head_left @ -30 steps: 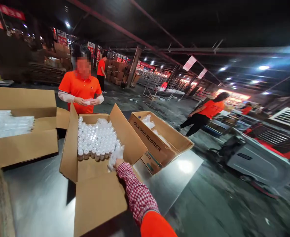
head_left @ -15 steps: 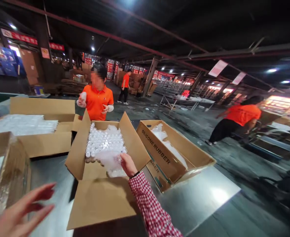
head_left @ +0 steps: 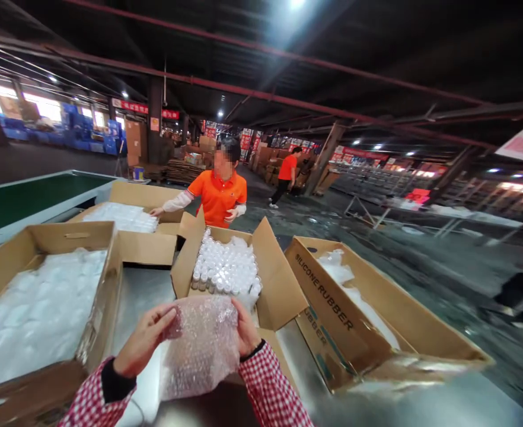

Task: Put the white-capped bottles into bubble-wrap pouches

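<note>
Between my hands hangs a clear bubble wrap piece (head_left: 201, 350), pouch-like or a folded sheet; I cannot tell which. My left hand (head_left: 143, 338) pinches its upper left corner, thumb on top. At its upper right edge my right hand (head_left: 246, 329) is closed on it, the fingers partly behind the plastic. Just beyond stands an open cardboard box (head_left: 279, 273) holding rows of small clear bottles or jars (head_left: 226, 261) with pale tops. The wrap covers part of that box's near side.
At left, a carton (head_left: 104, 290) holds white wrapped packs (head_left: 43, 308). A "SILICONE RUBBER" carton (head_left: 332, 296) with white plastic stands right on the metal table (head_left: 306, 356). A co-worker in orange (head_left: 219, 190) reaches into a box behind; a green conveyor (head_left: 43, 198) lies far left.
My right hand has drawn the bubble wrap out of the bottle box towards me. My left hand, open before, now grips it too. The view has turned left; the co-worker now reaches sideways.
</note>
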Tool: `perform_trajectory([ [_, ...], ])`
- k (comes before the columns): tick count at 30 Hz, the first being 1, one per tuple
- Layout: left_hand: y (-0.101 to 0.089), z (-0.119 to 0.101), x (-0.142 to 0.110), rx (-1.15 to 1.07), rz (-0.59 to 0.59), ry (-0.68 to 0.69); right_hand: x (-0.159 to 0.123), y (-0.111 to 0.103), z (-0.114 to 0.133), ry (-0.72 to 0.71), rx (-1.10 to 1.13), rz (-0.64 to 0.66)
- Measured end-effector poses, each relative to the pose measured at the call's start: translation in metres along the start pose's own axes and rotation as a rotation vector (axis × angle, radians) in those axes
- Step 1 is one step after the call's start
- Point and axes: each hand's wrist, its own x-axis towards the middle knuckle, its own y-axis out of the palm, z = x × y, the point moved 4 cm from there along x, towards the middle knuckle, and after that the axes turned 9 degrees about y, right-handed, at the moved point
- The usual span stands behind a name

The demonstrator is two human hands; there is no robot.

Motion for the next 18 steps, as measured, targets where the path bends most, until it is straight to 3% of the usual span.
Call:
perform_trajectory([
  [6,-0.021,0.004,-0.002,0.079,-0.237,0.084,-0.006,0.014,-0.017,0.042,-0.091,0.079],
  [11,-0.055,-0.004,-0.011,0.34,-0.479,0.167,-0.004,0.031,-0.014,-0.137,-0.294,-0.028],
  [13,-0.055,-0.009,-0.017,0.431,-0.54,0.205,-0.003,0.045,-0.018,-0.189,-0.367,-0.033],
  [14,-0.049,-0.009,-0.019,0.459,-0.494,0.203,-0.002,0.053,-0.022,-0.194,-0.388,-0.001],
  [18,-0.012,0.001,-0.018,0.551,-0.096,0.081,0.004,0.083,-0.047,-0.187,-0.469,0.246],
])
